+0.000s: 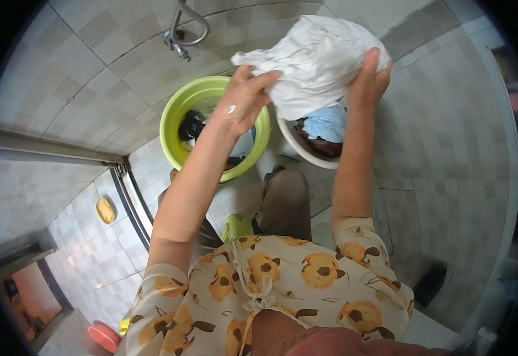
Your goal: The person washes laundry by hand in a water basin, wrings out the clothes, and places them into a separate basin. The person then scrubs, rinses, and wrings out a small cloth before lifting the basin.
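The tiled floor point(448, 154) fills the frame, its small grey squares bending toward the rim. At upper centre you hold a crumpled white cloth point(315, 59) up, your left hand point(244, 101) and right hand point(368, 77) each closed on an edge. Below it, a round lime-green plastic basin point(176, 115) holds dark laundry, partly hidden by your forearm. The white basin point(297, 148) beside it is mostly covered.
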